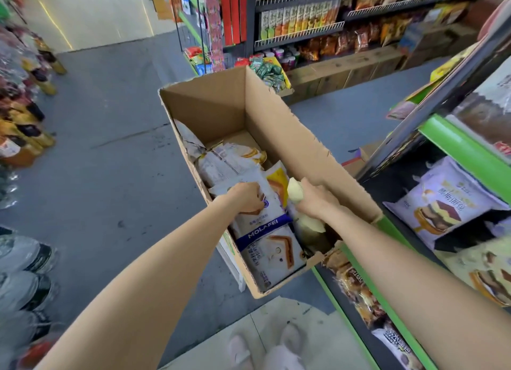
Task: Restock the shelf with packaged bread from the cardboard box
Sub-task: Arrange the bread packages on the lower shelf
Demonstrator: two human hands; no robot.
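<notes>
An open cardboard box [293, 137] stands in front of me, propped against the green-edged shelf [464, 148] on the right. Several white bread packs lie inside it, the nearest one [272, 248] with a blue band. My left hand [247, 197] reaches into the box and pinches the top of a white bread pack [272, 206]. My right hand [313, 201] is closed around a pale yellow-green pack [296, 192] at the box's right wall. More bread bags [442, 203] sit on the shelf.
A white stand [235, 264] props the box. Snack racks [301, 35] fill the far side, bottles and bags [25, 137] line the left of the grey aisle floor [110, 148]. My white shoes [276, 347] show at the bottom.
</notes>
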